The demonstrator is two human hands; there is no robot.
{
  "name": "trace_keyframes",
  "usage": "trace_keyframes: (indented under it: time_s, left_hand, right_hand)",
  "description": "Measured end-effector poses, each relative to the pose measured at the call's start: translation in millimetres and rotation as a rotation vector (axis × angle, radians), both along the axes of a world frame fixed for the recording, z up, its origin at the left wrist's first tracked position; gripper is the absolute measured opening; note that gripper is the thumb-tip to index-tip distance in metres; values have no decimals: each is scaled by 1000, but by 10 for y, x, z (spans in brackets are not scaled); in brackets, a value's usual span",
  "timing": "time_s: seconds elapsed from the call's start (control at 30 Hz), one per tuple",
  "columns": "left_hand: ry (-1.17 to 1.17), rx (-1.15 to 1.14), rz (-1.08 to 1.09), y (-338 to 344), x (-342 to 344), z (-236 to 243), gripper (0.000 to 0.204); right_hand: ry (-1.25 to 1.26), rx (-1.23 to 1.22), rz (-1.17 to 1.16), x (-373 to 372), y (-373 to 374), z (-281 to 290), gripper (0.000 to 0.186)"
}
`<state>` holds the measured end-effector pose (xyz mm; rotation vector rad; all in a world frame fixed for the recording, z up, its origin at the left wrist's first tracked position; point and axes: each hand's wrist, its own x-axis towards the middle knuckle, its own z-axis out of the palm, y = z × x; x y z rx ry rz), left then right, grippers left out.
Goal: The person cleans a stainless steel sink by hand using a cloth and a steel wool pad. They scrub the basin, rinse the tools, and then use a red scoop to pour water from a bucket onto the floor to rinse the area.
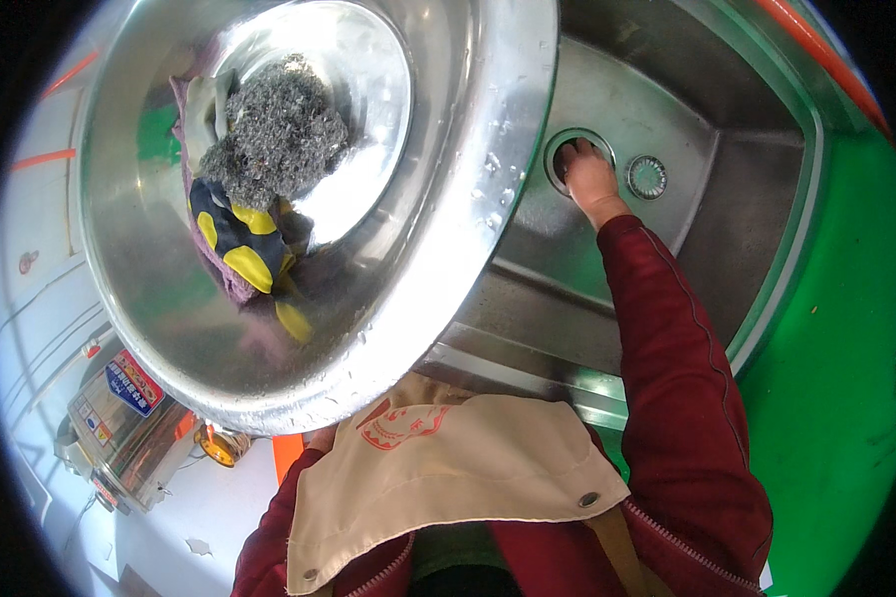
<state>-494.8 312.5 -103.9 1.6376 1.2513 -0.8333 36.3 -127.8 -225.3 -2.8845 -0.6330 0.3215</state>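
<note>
My right hand (587,177) reaches into the drain opening (577,134) of the steel sink (747,249), fingers curled, tips hidden inside. A round perforated drain strainer (647,177) lies just right of it. A large steel basin (458,229) is at the sink's left, holding a grey wire scourer (279,129), a black-and-yellow patterned cloth (244,259) and a purple cloth (224,284) beneath. My left hand (324,438) is mostly hidden behind the basin's lower rim and my beige apron (448,468); its fingers are out of sight.
A green surface (826,378) surrounds the sink's right side, with an orange hose or pipe (826,50) along the far edge. At lower left stand a steel appliance (119,428) and an orange-yellow object (221,443) on a white surface (219,527).
</note>
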Motion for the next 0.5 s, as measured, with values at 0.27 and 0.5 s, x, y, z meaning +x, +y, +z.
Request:
trace_keyframes:
  time_s: [0.27,0.5]
  left_hand:
    - [-15,21,-38,-86,207,-67,24]
    - [28,34,-51,-189,317,-42,24]
  right_hand:
    - [120,115,-236,62,-204,9,14]
    - [174,166,-144,69,-334,87,22]
